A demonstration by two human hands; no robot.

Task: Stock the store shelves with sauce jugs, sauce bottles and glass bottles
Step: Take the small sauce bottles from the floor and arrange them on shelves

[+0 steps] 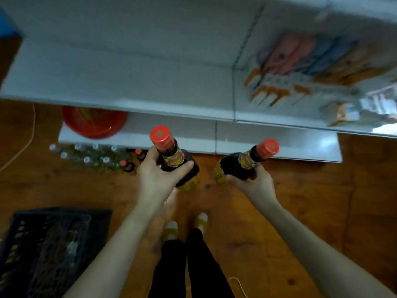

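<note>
Before the white shelf's (120,82) front edge, apart above the wooden floor (311,201), the left sauce bottle (171,160) points cap up-left and the right sauce bottle (238,166) cap up-right, bases hidden, labels blurred, contents apparently dark, the left hand (154,177) and right hand (253,181) each curled round one's shoulder.

Both bare forearms reached forward, well apart. The left hand (153,176) curled round the left sauce bottle (171,157), whose cap stood above the fingers. The right hand (254,182) gripped the right sauce bottle (238,166) from beneath, its neck tilted out past the fingertips.
</note>
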